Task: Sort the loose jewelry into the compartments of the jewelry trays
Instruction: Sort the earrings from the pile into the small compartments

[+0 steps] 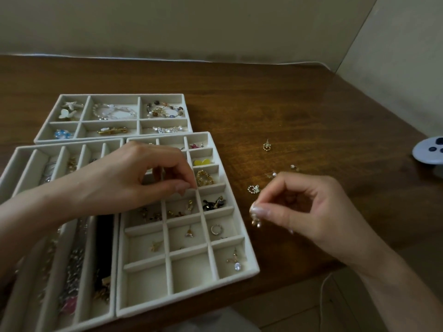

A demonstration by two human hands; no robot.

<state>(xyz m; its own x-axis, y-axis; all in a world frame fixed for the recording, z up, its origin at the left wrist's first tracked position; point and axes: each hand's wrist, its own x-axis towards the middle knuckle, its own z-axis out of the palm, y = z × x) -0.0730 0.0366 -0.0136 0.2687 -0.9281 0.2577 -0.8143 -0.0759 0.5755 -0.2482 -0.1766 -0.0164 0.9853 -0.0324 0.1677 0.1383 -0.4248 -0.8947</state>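
Beside the tray, right hand pinches an earring.

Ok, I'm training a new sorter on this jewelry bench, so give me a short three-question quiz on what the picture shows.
1. True or false: the right hand holds nothing.
2. The yellow piece lies in which column of the grid tray? A left, B middle, C right.
3. Counting that one, how many trays lie on the table?
Key: 1 false, it pinches a small earring; 2 C; 3 three.
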